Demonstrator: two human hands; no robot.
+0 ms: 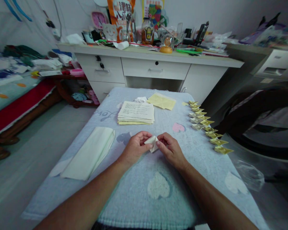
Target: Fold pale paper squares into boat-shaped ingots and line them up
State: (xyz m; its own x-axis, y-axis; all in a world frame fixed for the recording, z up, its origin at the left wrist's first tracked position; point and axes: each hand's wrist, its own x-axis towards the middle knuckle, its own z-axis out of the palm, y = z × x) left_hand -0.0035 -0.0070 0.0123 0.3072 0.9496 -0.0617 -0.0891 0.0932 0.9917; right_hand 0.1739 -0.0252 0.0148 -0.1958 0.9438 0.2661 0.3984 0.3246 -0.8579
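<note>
Though small, angular folded paper (153,142)

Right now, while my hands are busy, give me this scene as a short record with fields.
Left hand: the left hand pinches one side of a small folded paper
Right hand: the right hand grips its other side
Surface: heart-patterned cloth
Beyond the hands: written-on paper stack, yellow paper
Left side: long pale folded bundle, material unclear
Right side: row of folded paper pieces, mostly yellowish
Background: white desk holding a jar and pink clock
</note>
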